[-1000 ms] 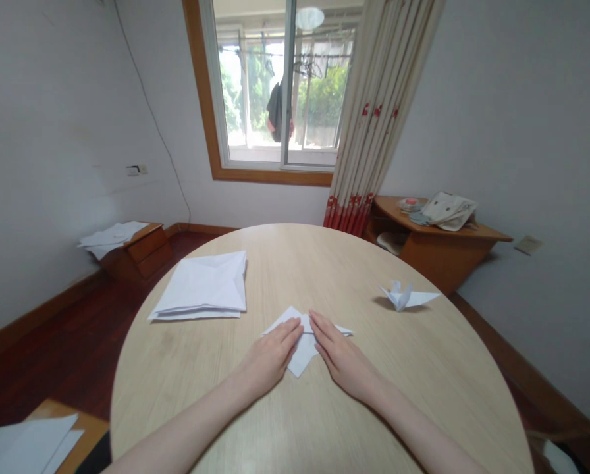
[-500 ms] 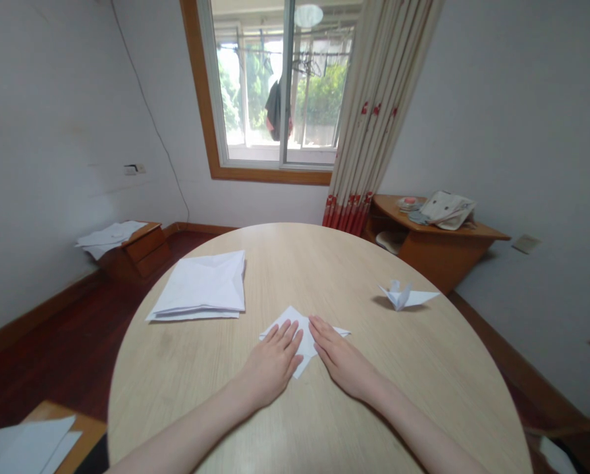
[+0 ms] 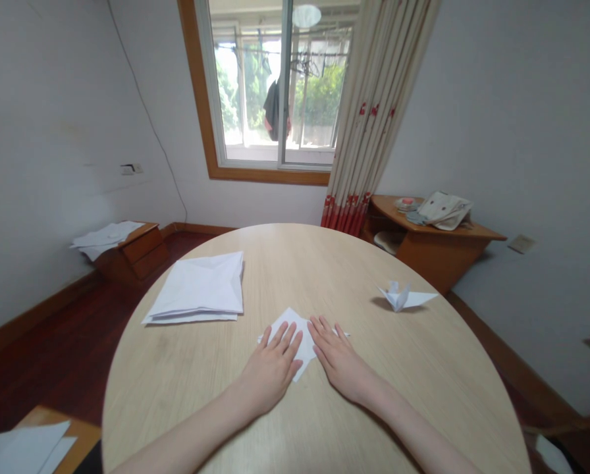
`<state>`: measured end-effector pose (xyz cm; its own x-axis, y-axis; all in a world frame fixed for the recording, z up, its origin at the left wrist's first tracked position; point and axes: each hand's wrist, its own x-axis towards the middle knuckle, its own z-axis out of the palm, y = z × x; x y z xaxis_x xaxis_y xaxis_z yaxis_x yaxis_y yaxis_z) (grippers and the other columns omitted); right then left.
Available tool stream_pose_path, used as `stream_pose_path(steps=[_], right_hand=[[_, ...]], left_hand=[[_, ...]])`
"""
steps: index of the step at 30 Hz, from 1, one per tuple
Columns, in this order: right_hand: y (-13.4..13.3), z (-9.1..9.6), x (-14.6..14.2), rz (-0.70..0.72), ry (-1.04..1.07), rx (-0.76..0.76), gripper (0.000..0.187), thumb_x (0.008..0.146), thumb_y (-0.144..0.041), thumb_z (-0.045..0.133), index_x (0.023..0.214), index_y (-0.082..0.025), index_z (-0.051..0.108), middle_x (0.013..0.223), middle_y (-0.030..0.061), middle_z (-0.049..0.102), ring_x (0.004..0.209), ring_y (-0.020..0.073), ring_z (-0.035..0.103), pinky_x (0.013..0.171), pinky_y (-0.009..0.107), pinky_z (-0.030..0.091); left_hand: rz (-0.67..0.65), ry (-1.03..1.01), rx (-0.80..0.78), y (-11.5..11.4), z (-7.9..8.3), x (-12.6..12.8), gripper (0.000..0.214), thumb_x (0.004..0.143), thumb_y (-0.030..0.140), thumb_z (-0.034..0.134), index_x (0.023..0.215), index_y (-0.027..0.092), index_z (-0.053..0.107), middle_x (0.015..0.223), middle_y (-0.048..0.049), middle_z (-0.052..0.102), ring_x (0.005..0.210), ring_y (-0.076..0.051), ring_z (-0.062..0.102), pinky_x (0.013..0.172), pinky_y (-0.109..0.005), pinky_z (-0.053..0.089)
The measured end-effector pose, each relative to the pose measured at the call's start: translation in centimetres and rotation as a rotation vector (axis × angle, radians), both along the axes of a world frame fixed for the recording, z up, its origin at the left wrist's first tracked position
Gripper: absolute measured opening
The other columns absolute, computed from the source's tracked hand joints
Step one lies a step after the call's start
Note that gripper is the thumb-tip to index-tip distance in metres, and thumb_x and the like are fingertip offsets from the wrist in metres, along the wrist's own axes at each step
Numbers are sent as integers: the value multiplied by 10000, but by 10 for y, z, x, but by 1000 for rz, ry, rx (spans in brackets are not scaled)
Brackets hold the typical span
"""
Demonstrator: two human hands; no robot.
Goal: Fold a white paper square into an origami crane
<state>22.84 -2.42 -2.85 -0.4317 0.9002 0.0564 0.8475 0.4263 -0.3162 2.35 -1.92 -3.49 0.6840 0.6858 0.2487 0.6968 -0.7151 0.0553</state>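
Using the round table (image 3: 423, 368) as the anchor here, it's pale wood-grain laminate, matte, with a smooth curved edge. Way off its left side there's a low wooden cabinet (image 3: 137, 247) with loose white sheets on top. On the table's left half sits a stack of white paper (image 3: 196, 289), squarish, creased with diagonal fold lines, edges a bit uneven.

Near the table's middle, close to the front edge, is the folded white sheet (image 3: 295, 329), a crisp diamond-ish shape lying flat. The left hand (image 3: 271, 366) is pressed palm-down on it, fingers spread slightly and flat, gripping nothing. Right next to it the right hand (image 3: 342, 361) is also flat and open on the sheet's right part, fingers stretched out, the two hands nearly touching at the fingertips.

Further right on the table, well apart from the hands, stands a small folded paper crane (image 3: 401, 296), pointy wings, white, casting a soft shadow. Beyond the table's right side is a curved wooden corner shelf (image 3: 438, 240) with a beige cloth bag, and a cream curtain (image 3: 374, 118) with a red flower print. No readable writing anywhere that I can make out.
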Motion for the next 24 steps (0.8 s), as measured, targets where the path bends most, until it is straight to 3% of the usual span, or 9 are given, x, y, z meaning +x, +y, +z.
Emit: stream_pose_path(steps=[5,11,20,24], right_hand=[[1,-6,0,-38,-26,10,509,992,-275,237,1499,-237,213,1544,77,250,1437,265,105,1132,597,157],[1,-6,-3,-90,-74,-25,522,981,-253,239,1501,-216,213,1553,81,220,1435,310,69,1118,631,126],[2,-11,-2,-130,-92,3,522,979,-255,259,1497,-297,204,1558,54,211,1430,346,40,1062,714,120],[3,-15,-2,-156,-107,-6,519,978,-273,279,1494,-293,221,1566,59,171,1425,350,15,1074,696,119]], left_hand=[[13,-39,-24,-1,0,0,449,1011,342,307,1448,239,328,1498,-109,349,1388,-302,301,1074,-597,299],[28,-46,-17,-2,-3,1,445,1008,365,320,1440,259,347,1488,-96,374,1380,-298,320,1076,-596,294],[32,-36,-48,-3,-2,-2,470,1011,391,297,1467,282,283,1520,-69,314,1405,-290,264,1086,-602,266],[37,-29,-58,-3,-2,-2,471,1009,387,307,1467,280,289,1521,-72,307,1405,-290,266,1092,-592,266]])
